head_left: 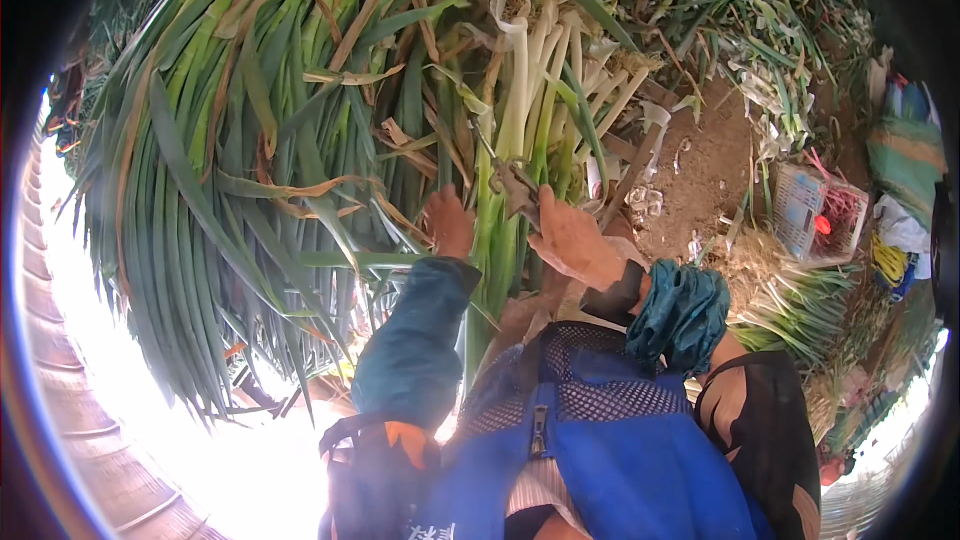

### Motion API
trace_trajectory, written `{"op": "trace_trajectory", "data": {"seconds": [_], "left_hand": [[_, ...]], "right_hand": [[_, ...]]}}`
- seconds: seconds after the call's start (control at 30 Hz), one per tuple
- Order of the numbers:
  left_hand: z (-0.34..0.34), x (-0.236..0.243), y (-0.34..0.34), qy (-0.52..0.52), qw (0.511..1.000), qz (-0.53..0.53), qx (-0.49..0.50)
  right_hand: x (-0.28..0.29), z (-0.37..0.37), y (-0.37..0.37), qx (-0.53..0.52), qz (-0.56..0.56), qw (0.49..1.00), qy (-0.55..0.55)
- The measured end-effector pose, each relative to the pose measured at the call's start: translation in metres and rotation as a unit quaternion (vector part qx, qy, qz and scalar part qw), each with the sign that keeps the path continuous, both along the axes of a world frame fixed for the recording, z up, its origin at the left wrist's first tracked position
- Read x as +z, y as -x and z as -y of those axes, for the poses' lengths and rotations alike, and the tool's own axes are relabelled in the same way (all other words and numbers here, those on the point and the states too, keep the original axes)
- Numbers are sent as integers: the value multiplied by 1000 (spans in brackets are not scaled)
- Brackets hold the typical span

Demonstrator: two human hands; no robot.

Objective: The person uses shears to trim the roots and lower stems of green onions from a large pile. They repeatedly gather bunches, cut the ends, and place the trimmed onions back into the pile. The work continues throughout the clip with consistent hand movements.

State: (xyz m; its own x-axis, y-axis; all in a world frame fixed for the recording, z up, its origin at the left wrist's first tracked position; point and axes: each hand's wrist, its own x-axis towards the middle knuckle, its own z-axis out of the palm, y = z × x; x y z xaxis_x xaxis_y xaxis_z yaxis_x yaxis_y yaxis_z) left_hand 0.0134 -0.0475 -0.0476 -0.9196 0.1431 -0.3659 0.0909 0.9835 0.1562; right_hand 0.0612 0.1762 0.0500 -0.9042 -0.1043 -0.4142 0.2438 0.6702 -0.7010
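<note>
Green onion bundle (pixel 520 140) fills centre to 12 o'clock of the view, big sheaf lying across the person's lap, white stalks bunched at about 1 o'clock, long green leaves (pixel 200 190) fanning out to 9 and 10 o'clock. Left hand (pixel 448 223) sits at centre, pressed against the pale stalks, fingers buried in the bundle; looks like it grasps a few stalks but cannot tell for sure. Right hand (pixel 575 240), just at 3 o'clock of the left, is clenched around a small dark tool (pixel 512 185), blade or clipper, tip pointing up to 11 o'clock into the stalks. Exact tool type too blurred to tell.

Risks, judged from this: tool tip is very near the left hand's fingers, a slip through a soft stalk could nick them. Loose leaves hide the fingers, so aim is partly blind. The heavy sheaf could slide off the lap toward 9 o'clock if the hold loosens.

Look of the bundle: stalks white to pale green, fairly straight; many outer leaves dry, yellow-brown, curled; green leaves long, flat, drooping. Bare soil (pixel 710 170) with trimmed scraps at 2 o'clock; plastic crate (pixel 815 215) at 3 o'clock.
</note>
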Motion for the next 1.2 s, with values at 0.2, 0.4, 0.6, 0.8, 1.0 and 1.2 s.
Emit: {"op": "trace_trajectory", "data": {"seconds": [0.2,0.4,0.6,0.8,1.0,1.2], "left_hand": [[-22,-18,12,-181,981,56,51],[-30,-1,21,-366,835,231,340],[-47,54,16,-369,833,237,339],[-50,59,2,-390,824,223,344],[-51,59,-9,-358,845,204,340],[-58,57,-29,-366,864,160,305]], "right_hand": [[24,-11,-25,-10,57,998,40],[-5,-10,13,-33,23,999,6],[-13,-26,42,-47,102,993,-29],[14,-23,24,-35,94,995,-6],[-21,-30,59,-74,67,993,-62],[-25,-38,71,-62,50,994,-79]]}}
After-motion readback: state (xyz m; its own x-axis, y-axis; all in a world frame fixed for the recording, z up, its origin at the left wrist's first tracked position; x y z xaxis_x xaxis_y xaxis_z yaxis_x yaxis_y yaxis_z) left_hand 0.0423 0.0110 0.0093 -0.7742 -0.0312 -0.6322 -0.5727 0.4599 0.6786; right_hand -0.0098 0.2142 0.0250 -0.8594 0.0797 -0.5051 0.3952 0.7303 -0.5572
